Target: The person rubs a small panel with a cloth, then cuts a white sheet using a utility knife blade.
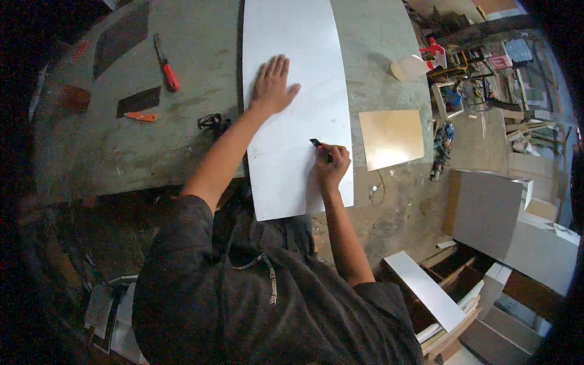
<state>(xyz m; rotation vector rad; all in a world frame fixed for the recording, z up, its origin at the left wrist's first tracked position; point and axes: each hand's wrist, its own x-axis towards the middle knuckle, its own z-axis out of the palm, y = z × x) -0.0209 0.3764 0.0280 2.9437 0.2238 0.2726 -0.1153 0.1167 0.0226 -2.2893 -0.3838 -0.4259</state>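
Observation:
A long white board (298, 91) lies lengthwise away from me on the green-grey worktable, its near end overhanging the front edge by my body. My left hand (274, 88) rests flat on the board's left half, fingers stretched out and thumb spread. Closer to me, by the board's right edge, my right hand (333, 164) is closed around a small black tool (315, 143) with a flat, slanted tip. That tip points up and left, at or just above the white surface; contact is unclear. The fingers hide most of the tool's body, so its exact kind does not show.
Left on the table (201, 36) are a red-handled pointed tool (171, 78), an orange-handled cutter (141, 117) and a tangled black item (213, 123). Right of the board are a tan sheet (392, 139) and a spray bottle (410, 67). White panels (426, 291) are stacked lower right.

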